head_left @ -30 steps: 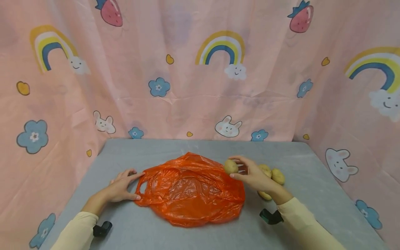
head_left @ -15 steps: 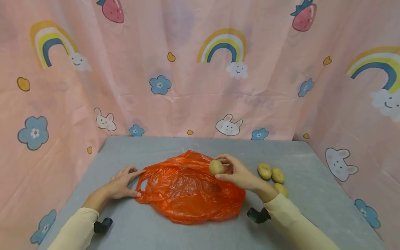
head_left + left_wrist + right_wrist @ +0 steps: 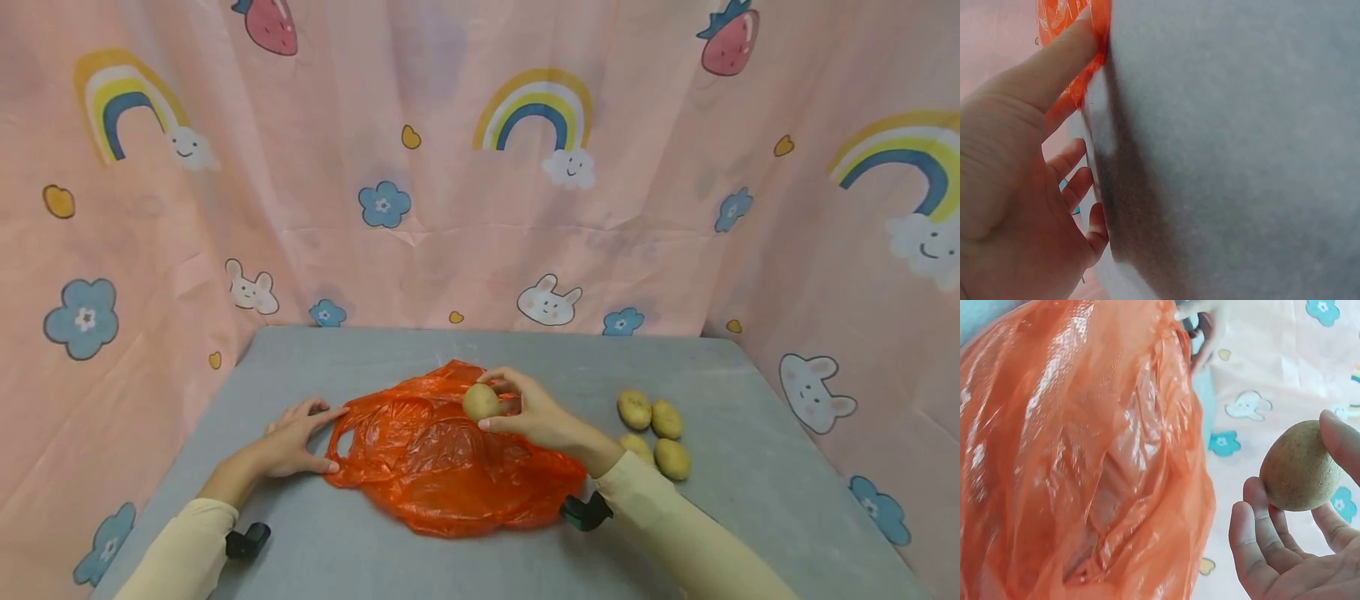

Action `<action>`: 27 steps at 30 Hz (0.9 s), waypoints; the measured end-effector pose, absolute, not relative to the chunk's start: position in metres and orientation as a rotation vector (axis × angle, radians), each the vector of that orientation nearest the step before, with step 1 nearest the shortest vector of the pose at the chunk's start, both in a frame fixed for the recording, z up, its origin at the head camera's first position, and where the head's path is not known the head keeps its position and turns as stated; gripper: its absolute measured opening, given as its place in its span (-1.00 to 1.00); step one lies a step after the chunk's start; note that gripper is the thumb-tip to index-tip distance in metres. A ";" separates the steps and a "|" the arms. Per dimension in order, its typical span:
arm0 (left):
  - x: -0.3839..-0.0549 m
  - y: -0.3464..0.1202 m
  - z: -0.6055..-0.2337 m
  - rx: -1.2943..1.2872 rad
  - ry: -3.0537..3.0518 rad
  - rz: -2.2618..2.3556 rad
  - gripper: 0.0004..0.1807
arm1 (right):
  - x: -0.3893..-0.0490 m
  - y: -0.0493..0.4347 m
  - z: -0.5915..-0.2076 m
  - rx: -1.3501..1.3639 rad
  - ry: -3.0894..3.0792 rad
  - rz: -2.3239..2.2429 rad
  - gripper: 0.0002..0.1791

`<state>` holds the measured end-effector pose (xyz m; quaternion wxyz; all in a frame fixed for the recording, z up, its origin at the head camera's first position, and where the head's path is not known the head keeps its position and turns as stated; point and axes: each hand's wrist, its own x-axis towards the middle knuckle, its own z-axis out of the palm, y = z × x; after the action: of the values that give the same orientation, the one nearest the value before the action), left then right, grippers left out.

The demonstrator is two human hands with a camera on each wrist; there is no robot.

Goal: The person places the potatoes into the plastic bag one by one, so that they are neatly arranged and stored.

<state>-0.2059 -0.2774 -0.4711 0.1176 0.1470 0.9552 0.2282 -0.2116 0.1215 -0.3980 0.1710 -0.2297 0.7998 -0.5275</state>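
The right hand [image 3: 536,414] is pinching a potato [image 3: 480,403] above the orange bag [image 3: 442,496]. The left hand [image 3: 288,443], its grip spread wide, is touching the bag's edge.

1. Overall finding: no text, label, brand, number or sign can be read in any view.
2. Orange plastic bag [image 3: 450,467], middle of the grey table [image 3: 337,558]: no lettering legible on its creased film.
3. Held potato [image 3: 480,403], above the bag: no sticker or mark legible.
4. Loose potatoes [image 3: 672,459], right: no labels legible.
5. Pink cloth [image 3: 450,267], far, left and right: printed pictures only, no words or figures legible.
6. Dark wrist devices [image 3: 587,511], near: too small for any marking to be read.
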 end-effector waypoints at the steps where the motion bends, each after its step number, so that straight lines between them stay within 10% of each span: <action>1: -0.206 -0.277 -0.471 0.427 2.795 0.669 0.02 | -0.212 0.119 -0.398 -0.645 2.263 -1.497 -0.43; 27: -0.208 -0.276 -0.471 0.411 2.790 0.655 0.03 | -0.234 0.032 -0.401 -0.495 2.143 -1.516 -0.43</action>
<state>-0.2077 -0.2762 -0.4714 0.1228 0.1409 0.9564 0.2245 -0.2337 0.0320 -0.4011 0.2330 -0.1803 0.7801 -0.5519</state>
